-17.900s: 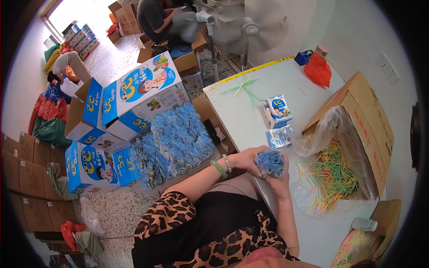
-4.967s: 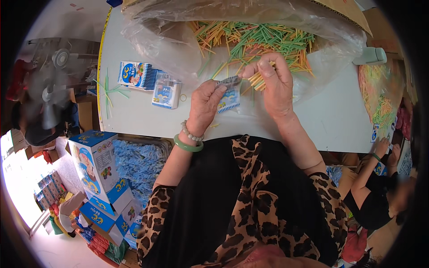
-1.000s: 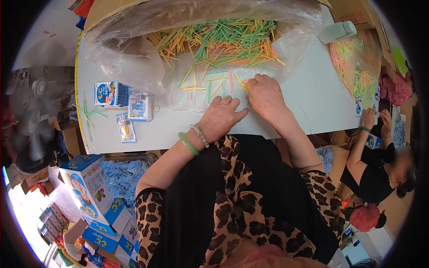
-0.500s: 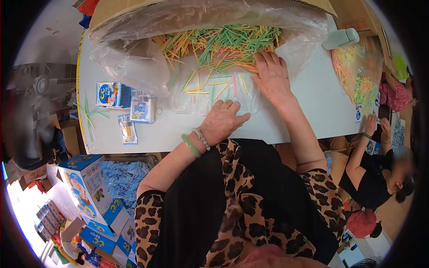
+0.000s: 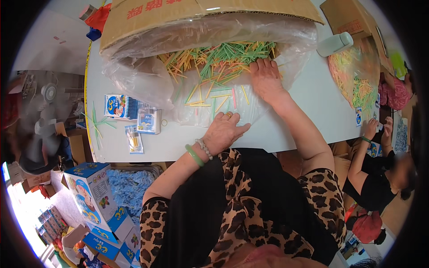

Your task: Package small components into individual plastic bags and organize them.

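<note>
Right hand (image 5: 267,82) at carton (image 5: 205,11) of sticks (image 5: 237,54)

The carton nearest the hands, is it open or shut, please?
The carton is open: sticks spread from its mouth onto clear plastic.

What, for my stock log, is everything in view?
Table: 1, white, centre
Carton: 1, brown, table's far side
Liner: 1, clear, spilling from carton
Sticks: uncounted, green, yellow, orange, pink, on liner
Packets: uncounted, blue-white, table's left
Band: 1, yellowish, right of packets
Strips: several, green, table's left
Bottle: 1, pale green, right
Stick bag: 1, clear, right
Fan: 1, grey, left
Boxes: several, blue-white, lower left
Heap: 1, blue, beside boxes
Red bag: 1, upper left
Co-worker: at least 1, black top, right
Left hand: 1, ungloved, liner's near edge
Right hand: 1, ungloved, sticks' right edge
</note>
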Available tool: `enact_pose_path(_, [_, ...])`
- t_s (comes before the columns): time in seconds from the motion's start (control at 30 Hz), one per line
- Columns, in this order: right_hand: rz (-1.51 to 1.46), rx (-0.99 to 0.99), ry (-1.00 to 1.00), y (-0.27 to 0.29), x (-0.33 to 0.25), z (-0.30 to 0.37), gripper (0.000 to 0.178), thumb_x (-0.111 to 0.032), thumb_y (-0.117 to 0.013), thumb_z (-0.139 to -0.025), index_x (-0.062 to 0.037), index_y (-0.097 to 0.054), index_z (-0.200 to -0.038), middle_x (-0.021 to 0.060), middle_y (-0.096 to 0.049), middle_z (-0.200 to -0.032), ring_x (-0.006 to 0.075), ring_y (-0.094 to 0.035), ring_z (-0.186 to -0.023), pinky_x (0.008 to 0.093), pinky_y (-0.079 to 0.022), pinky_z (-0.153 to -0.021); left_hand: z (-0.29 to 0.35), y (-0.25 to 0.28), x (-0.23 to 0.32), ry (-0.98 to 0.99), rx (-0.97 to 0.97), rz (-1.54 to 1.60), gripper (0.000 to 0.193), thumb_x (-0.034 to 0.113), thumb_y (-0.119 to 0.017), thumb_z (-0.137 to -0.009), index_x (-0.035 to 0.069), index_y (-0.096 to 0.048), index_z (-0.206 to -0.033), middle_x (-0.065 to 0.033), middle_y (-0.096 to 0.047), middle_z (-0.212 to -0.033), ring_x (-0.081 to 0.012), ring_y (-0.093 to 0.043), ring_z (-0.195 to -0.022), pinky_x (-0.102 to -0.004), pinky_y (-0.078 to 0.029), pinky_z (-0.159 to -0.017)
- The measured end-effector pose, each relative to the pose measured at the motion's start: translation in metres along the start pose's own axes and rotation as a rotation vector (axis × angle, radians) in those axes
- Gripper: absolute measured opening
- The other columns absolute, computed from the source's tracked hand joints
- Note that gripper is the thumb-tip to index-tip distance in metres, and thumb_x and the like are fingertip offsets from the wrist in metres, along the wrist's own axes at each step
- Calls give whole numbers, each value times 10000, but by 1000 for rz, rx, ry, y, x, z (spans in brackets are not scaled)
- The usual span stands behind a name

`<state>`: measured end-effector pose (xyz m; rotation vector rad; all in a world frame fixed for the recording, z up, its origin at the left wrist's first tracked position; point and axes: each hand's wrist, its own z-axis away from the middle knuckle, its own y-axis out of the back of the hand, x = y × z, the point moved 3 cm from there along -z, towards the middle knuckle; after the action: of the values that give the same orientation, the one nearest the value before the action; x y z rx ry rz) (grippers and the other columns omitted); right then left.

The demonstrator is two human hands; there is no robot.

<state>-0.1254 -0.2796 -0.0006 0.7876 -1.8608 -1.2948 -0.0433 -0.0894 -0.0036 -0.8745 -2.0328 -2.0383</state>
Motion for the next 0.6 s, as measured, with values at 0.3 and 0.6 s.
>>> enact_pose_path(0.3, [-272, 112, -91, 13, 14, 8, 115, -40, -557, -765, -32, -535, -878, 156, -589, -866, 320, -580, -862, 441, -437, -806, 1, 1, -1, 8, -4, 61, 384, 230, -659, -818, 246, -619, -1199, -68, -477, -895, -239, -516, -856, -372, -386, -794])
enact_pose_path(0.6, [-1988, -106, -594, 11, -40, -3, 270, -172, -521, -921, 7, -581, -1113, 84, -653, -1034, 163, -582, -987, 317, -438, -894, 5, 7, -3, 15, 5, 130, 336, 192, -675, -795, 199, -654, -1130, -67, -503, -898, -240, -522, -842, -374, -397, -798])
